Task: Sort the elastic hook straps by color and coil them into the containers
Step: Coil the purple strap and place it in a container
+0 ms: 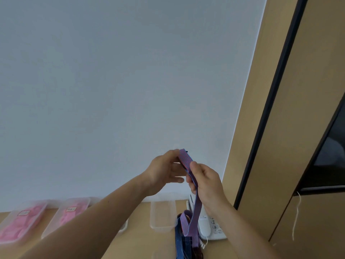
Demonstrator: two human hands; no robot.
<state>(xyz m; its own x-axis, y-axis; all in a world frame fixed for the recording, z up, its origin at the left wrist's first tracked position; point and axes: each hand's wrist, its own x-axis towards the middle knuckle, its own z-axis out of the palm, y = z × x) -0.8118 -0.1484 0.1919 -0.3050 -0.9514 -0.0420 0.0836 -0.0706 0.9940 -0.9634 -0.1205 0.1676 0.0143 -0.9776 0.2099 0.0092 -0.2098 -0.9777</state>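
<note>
A purple striped elastic strap (195, 212) is lifted up in front of the white wall. My left hand (164, 171) pinches its top end, where a dark hook shows. Just right of it, my right hand (205, 182) grips the strap lower down, thumb on the band. The rest of the strap hangs down to the table and loops there. A pile of blue striped straps (182, 242) lies on the table under it. A clear container (162, 214) with nothing visible inside stands left of the pile.
Two clear containers with pink contents and labels, one (20, 223) at the far left and another (69, 214) beside it, stand along the wall. A white desk telephone (207, 227) sits right of the straps. Wooden panelling (280, 146) rises on the right.
</note>
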